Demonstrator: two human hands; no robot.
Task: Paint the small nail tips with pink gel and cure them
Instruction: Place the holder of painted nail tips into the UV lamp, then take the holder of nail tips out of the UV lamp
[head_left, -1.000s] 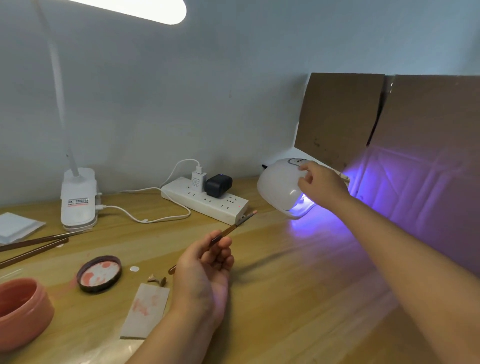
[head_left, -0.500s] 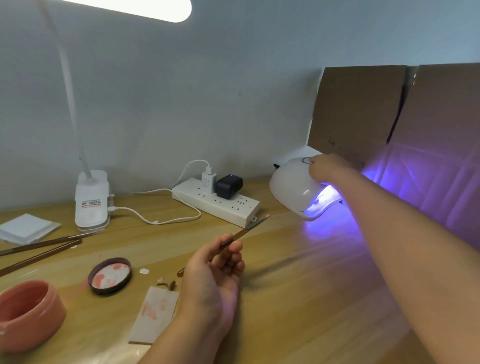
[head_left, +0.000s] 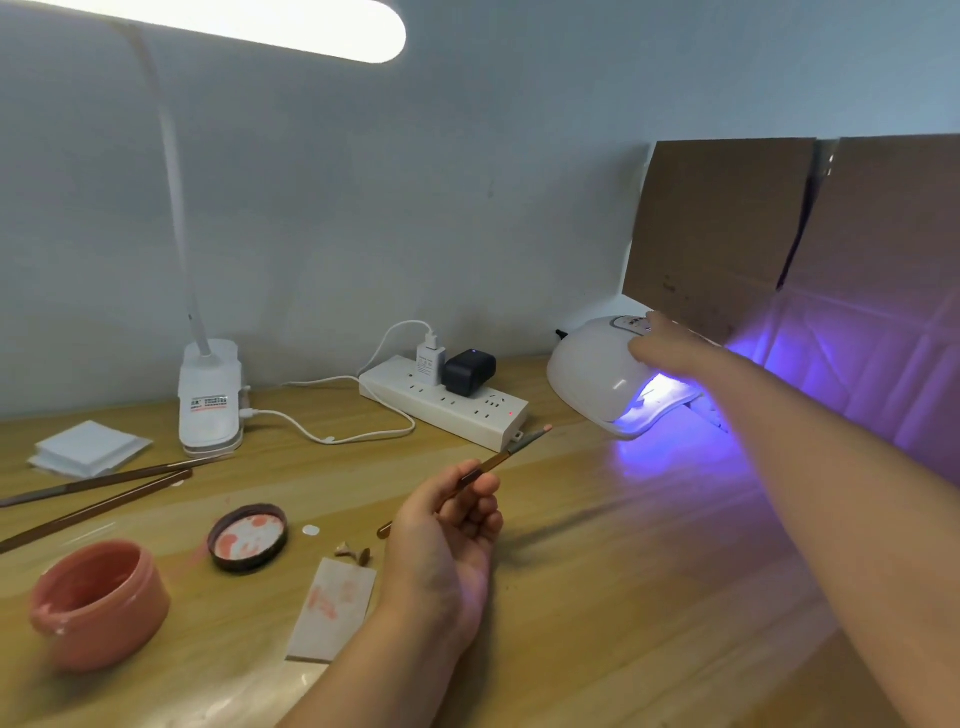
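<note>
Left hand (head_left: 441, 540) pinches the brush (head_left: 511, 449); blurred right hand (head_left: 670, 345) touches the curing lamp (head_left: 597, 374), fingers indistinct.

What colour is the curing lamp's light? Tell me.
Violet-blue, under the curing lamp; head view.

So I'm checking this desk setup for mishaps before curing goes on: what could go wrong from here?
The brush in the left hand points its wet-looking tip toward the power strip; a drift could smear gel there.

The open pink gel jar sits uncovered near the desk's front edge, its lid beside it, so a forearm might knock it.

The right hand reaches over the lit curing lamp, putting skin in its violet glow.
</note>
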